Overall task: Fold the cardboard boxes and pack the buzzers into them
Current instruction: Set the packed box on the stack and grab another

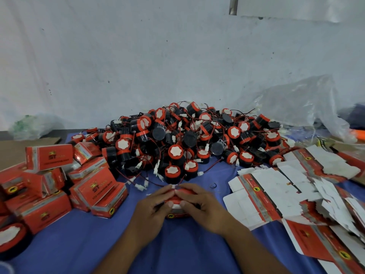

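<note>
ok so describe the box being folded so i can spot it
Start at the big pile of buzzers on the blue cloth; just in front of it sits one red box. It alone is held between the left hand and right hand, unlike the folded boxes left of it and flat blanks right.

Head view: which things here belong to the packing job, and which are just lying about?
Job: red box gripped by left hand and right hand; buzzer pile; flat box blanks, right; folded boxes, left.
Lying about: clear plastic bag; brown cardboard sheet; green-tinted bag, far left.
</note>
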Demonstrator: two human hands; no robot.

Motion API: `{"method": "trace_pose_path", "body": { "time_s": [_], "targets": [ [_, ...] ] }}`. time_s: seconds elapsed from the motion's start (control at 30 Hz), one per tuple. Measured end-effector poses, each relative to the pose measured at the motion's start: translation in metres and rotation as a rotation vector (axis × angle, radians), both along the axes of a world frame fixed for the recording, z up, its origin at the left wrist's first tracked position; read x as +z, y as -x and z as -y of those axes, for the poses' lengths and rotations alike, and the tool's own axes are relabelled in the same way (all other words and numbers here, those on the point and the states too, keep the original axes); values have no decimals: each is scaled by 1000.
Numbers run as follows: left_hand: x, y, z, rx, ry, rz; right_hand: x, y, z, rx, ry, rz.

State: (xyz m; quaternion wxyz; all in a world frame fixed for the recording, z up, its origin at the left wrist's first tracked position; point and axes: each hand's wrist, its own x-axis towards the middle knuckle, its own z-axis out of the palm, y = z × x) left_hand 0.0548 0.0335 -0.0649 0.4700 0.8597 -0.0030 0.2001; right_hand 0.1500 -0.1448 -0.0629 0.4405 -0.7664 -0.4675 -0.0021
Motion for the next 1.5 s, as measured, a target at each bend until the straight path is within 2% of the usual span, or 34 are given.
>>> {"method": "trace_pose_path", "body": {
  "time_s": [0.1, 0.23, 0.37, 0.6, 0.73, 1.0, 1.13, 1.23, 1.37, 1.43, 1.5],
  "targets": [
    [-1, -1, -1, 23, -114, 21, 2, 0, 1, 4, 36, 13],
    [0, 0, -2, 26, -228, 64, 2, 3, 0, 9, -13, 13],
    [-1, 2, -7, -20, -268, 98, -5, 1, -2, -18, -44, -38],
    [-3, 2, -3, 16, -136, 153, -11, -5, -3, -43, -15, -66],
    [-4, 2, -1, 75, -135, 195, -10, -6, -3, -70, -47, -30],
    [-5, 1, 1, 120, 11, 175, -5, -3, -2, -80, -73, -46],
    [-6, 1, -4, 52, -110, 187, -7, 0, -2, -86, -86, 34],
    [-4, -1, -7, -36, -272, 198, -6, -1, -1, -78, -90, -15],
    [-3, 1, -8, -91, -133, 151, -2, 0, -1, -37, -82, -98],
    [-5, 2, -7, -84, -112, 153, -2, 0, -2, -55, -57, -22],
    [-5, 3, -6, -54, -100, 186, -2, -2, -4, -97, -62, 184]
  ]
}}
